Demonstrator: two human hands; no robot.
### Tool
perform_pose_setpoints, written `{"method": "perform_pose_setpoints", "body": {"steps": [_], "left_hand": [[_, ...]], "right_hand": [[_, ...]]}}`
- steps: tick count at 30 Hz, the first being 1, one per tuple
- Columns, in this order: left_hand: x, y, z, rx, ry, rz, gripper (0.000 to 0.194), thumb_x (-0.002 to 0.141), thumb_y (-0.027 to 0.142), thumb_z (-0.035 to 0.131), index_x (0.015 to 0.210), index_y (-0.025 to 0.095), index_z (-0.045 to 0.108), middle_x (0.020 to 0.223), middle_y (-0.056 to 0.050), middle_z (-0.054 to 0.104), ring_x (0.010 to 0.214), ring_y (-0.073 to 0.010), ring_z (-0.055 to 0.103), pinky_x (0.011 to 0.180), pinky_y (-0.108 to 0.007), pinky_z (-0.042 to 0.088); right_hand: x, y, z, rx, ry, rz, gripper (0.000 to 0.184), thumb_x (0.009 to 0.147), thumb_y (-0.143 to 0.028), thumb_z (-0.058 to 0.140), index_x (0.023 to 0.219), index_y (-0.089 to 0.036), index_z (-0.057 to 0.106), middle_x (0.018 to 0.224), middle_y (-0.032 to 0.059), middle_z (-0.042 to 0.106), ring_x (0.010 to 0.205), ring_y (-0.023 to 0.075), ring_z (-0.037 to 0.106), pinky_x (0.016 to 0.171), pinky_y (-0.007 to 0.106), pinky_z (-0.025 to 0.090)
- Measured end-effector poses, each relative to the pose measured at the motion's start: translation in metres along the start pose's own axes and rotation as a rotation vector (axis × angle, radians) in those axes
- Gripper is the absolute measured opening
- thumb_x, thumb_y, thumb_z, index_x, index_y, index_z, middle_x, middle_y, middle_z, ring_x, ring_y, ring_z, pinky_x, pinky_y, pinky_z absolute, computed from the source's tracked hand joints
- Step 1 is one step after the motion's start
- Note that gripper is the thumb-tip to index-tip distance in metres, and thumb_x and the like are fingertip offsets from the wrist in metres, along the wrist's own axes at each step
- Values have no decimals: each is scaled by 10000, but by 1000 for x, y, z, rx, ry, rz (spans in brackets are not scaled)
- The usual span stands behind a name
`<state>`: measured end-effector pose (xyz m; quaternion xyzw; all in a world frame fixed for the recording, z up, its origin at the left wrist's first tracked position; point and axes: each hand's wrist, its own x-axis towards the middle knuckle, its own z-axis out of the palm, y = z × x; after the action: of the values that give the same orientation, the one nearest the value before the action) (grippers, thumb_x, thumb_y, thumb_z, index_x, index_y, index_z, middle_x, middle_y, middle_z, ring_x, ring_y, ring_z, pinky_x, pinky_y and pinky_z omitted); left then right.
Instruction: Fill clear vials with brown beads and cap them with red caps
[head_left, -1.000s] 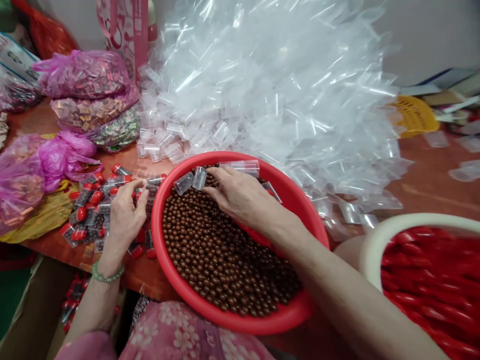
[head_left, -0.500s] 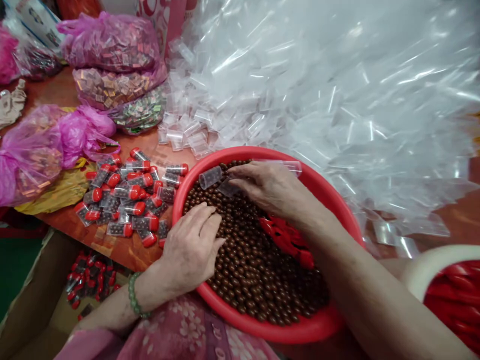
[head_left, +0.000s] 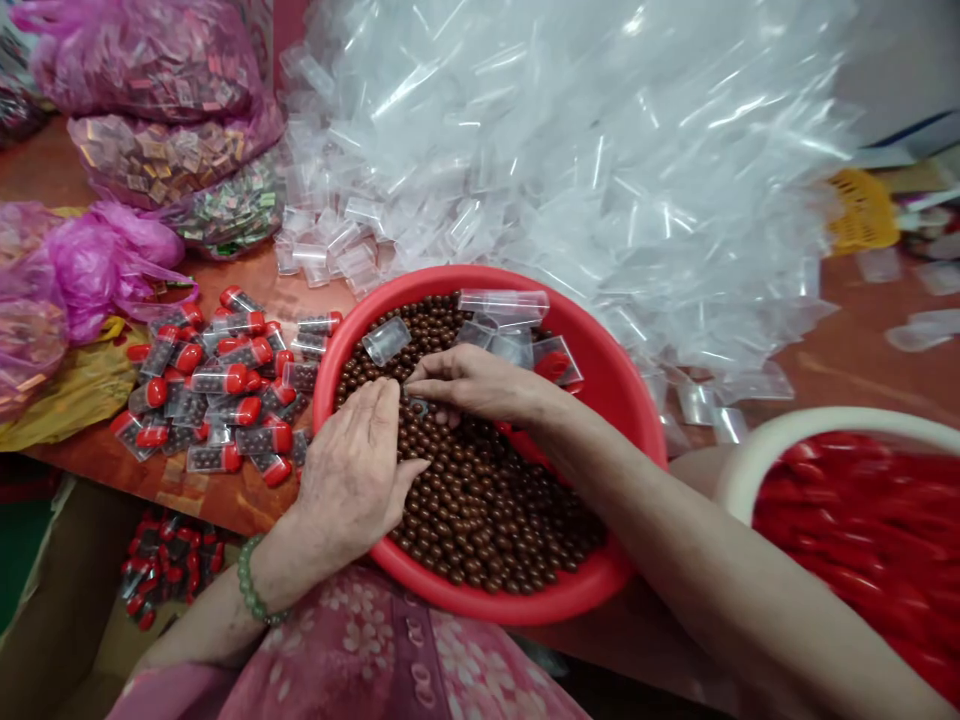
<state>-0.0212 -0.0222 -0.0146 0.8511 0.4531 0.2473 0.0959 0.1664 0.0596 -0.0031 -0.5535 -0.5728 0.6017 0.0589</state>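
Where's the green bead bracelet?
Head view, lower left: the green bead bracelet is on the person's left wrist, just outside the red basin.

From here I see a pale grey wall (head_left: 904, 60) behind a long reddish-brown tabletop (head_left: 847, 375). A yellow slatted plastic basket (head_left: 862, 212) sits far right, and an open brown cardboard box (head_left: 67, 570) stands below the table's near edge.

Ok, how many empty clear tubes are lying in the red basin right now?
5 are visible in the red basin: one tube near the left side, and four more tubes beyond the right hand. Others may be hidden under that hand.
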Motion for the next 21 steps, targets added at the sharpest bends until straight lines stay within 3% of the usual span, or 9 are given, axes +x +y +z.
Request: {"method": "perform_pose_setpoints", "body": {"steps": [5, 11, 14, 18, 21], "left_hand": [[1, 1, -1, -6, 13, -4, 611, 889, 314, 585, 1371, 4, 373, 1309, -252, 583, 1237, -330, 568, 1034, -466, 506], [2, 1, -1, -8, 4, -8, 607, 880, 296, 598, 1365, 2, 383, 1300, -257, 586, 1226, -334, 573, 1024, -475, 511], [1, 1, -1, -10, -4, -8, 604, 882, 288, 593, 1370, 3, 381, 1301, -259, 585, 1231, -334, 570, 1024, -480, 510], [1, 2, -1, -15, -13, -14, 589, 894, 289, 571, 1377, 14, 376, 1310, -250, 585, 1240, -321, 565, 1034, -479, 503], [2, 2, -1, -5, -15, -15, 566, 901, 291, 557, 1365, 13, 392, 1300, -244, 595, 1226, -316, 575, 1028, -472, 508]], "right_hand": [[-15, 4, -6, 211, 8, -80, 287, 768, -341, 696, 959, -142, 616, 663, -26, 631, 524, 84, 566, 533, 221, 487], [-30, 10, -5, 195, 78, -224, 334, 765, -362, 691, 1021, -153, 645, 835, 17, 680, 684, 131, 626, 653, 283, 523], [-36, 10, -1, -35, 213, -354, 254, 819, -308, 631, 1026, -164, 654, 939, 48, 700, 800, 170, 642, 731, 310, 522], [-41, 2, 11, -677, 449, -423, 222, 893, -132, 466, 1027, -136, 642, 963, 109, 660, 821, 195, 614, 739, 312, 491], [-36, 1, 18, -1009, 345, -382, 303, 850, -7, 400, 1030, -103, 623, 992, 135, 599, 829, 199, 599, 696, 291, 465]]}}
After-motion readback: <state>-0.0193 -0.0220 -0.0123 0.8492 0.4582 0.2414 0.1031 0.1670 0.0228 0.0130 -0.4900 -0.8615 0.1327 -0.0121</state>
